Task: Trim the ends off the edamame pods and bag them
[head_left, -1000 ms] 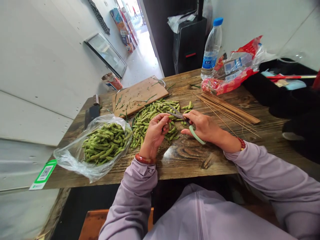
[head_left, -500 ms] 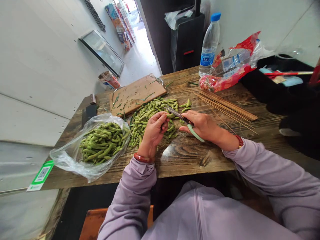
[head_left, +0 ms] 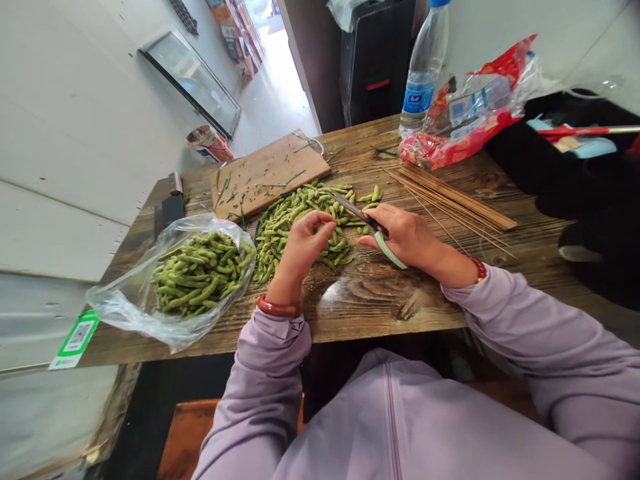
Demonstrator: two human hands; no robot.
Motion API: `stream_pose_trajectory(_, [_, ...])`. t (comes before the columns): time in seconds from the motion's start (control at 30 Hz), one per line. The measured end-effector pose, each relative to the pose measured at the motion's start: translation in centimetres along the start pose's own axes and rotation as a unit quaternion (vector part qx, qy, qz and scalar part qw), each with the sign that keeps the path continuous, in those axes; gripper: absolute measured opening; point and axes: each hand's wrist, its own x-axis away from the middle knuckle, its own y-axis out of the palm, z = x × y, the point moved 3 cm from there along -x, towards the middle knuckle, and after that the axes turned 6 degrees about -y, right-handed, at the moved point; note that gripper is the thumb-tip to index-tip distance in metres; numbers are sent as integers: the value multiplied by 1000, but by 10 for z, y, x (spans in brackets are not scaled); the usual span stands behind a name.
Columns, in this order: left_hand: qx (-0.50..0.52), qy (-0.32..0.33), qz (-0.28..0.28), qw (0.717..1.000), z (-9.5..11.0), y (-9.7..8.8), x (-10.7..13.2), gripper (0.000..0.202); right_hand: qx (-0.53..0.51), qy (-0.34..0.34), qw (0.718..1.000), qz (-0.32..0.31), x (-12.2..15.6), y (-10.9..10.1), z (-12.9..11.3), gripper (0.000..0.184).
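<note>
My right hand (head_left: 403, 233) is closed round the pale green handles of a pair of scissors (head_left: 350, 205), whose dark blades point left across a heap of green soybean pods (head_left: 280, 230). Over the near side of this heap is my left hand (head_left: 306, 243), its fingers curled and the thumb close to the index finger. Whatever may be between those fingertips is hidden. To the left, a clear plastic bag (head_left: 120, 303) lies spread open with more pods (head_left: 200, 273) piled in it. A few loose pods (head_left: 371, 197) lie just beyond the scissors.
A cutting board (head_left: 270, 170) with green scraps lies behind the heap, and a cleaver (head_left: 170, 208) is at its left. Bamboo skewers (head_left: 450, 197) lie to the right. Behind them stand a water bottle (head_left: 423, 80) and a red-and-clear wrapper (head_left: 465, 143). The wooden table (head_left: 370, 300) ends near my body.
My left hand has drawn slightly away from the scissors, and the pod seen at its fingertips no longer shows there. The right hand keeps the scissors. The whole view has shifted a little.
</note>
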Motion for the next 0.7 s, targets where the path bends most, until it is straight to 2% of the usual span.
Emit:
stream_pose_trajectory(0.07, [-155, 59, 19, 986, 0, 3, 0, 5, 6, 7, 1000, -3, 0, 0, 0, 35])
stream_pose_trajectory(0.17, [-300, 81, 0, 950, -6, 8, 0, 8, 10, 18, 1000, -8, 0, 0, 1, 36])
stream_pose_trajectory(0.27, [-350, 76, -29, 933, -11, 10, 1, 9, 15, 22, 1000, -15, 0, 0, 0, 34])
stream_pose_trajectory(0.4, [-371, 74, -30, 925, -12, 10, 2, 5, 18, 19, 999, -22, 0, 0, 0, 34])
stream_pose_trajectory(0.47, [-354, 81, -28, 931, -10, 10, 1, 4, 12, 16, 1000, -21, 0, 0, 0, 35])
stream_pose_trajectory(0.53, [-297, 90, -16, 950, -7, 9, 1, 6, 5, 14, 1000, -16, 0, 0, 1, 36])
stream_pose_trajectory(0.63, [-142, 71, -1, 987, -1, 5, 1, 4, -5, 14, 1000, -5, 0, 0, 2, 36])
stream_pose_trajectory(0.7, [-18, 18, -10, 1000, 0, 4, 3, 12, -16, 12, 1000, 2, 0, 1, 3, 37])
